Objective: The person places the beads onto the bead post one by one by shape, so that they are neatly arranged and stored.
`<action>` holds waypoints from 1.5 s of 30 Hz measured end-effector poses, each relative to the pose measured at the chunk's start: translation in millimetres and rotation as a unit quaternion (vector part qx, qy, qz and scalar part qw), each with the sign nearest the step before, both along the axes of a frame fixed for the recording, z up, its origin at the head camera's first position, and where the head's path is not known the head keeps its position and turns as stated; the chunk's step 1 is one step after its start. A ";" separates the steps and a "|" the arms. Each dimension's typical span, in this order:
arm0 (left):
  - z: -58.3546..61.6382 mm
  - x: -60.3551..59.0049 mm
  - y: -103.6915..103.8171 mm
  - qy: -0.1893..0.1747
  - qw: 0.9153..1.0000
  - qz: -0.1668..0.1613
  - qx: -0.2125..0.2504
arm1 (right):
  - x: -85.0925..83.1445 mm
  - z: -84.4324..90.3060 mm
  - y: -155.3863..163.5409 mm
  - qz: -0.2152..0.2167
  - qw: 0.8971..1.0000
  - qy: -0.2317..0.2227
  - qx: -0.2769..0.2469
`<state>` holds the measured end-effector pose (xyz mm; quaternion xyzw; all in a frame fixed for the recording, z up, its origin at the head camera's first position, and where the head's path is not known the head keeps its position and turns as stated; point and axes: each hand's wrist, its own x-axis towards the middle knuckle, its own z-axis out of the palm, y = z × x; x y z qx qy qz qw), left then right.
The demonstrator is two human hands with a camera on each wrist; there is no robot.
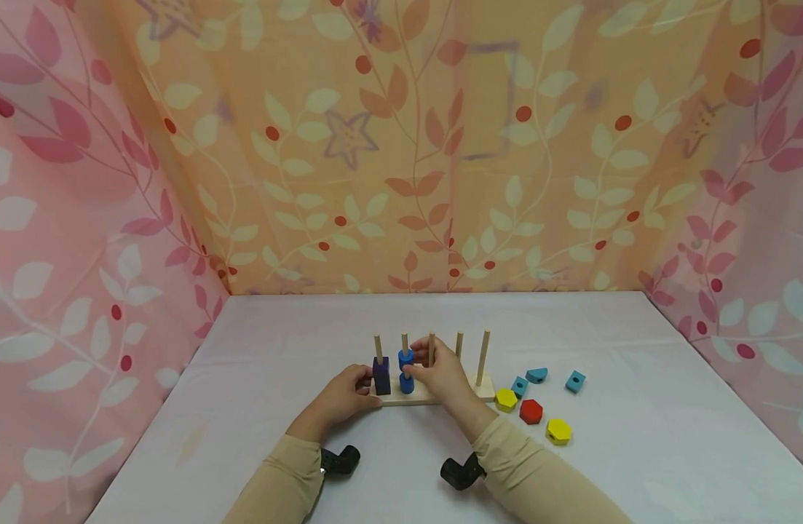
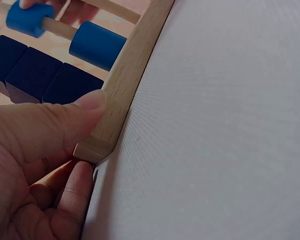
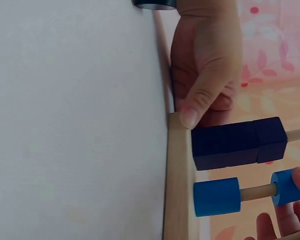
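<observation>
Blue cylinder (image 1: pixel 405 357) on peg, pinched by right hand (image 1: pixel 440 372)

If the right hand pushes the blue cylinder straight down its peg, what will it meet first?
Probably the other blue cylinder resting at the bottom of the same peg. The right hand holds the upper blue cylinder above it, with bare peg between them.

Loose blocks (image 1: pixel 539 404) lie right of peg board (image 1: pixel 440 397)
</observation>
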<state>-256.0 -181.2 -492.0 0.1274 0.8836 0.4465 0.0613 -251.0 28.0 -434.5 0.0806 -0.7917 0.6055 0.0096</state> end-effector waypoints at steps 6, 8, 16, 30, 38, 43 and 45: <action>-0.4 0.6 0.4 -0.002 1.000 -0.001 0.023 | 0.4 -9.7 0.3 -0.002 1.000 -0.010 0.016; -0.5 0.6 0.6 -0.001 1.000 -0.002 0.026 | 0.1 -12.6 0.3 0.002 1.000 -0.010 0.017; 3.0 2.3 1.2 -0.009 1.000 -0.001 0.015 | -3.0 -20.5 0.2 0.009 1.000 -0.023 0.014; 2.0 2.2 0.5 -0.011 1.000 0.003 0.001 | 0.4 -23.5 2.3 0.035 0.999 -0.016 -0.006; 5.3 3.8 1.4 -0.009 1.000 0.004 -0.004 | 11.1 -15.4 10.8 0.032 0.999 -0.005 0.020; 7.0 4.0 1.7 -0.005 1.000 0.004 -0.006 | 18.6 -9.3 19.5 0.035 0.999 0.001 0.006; 6.9 3.6 1.8 -0.005 1.000 0.005 -0.007 | 21.3 -7.3 23.7 0.040 0.999 -0.003 -0.001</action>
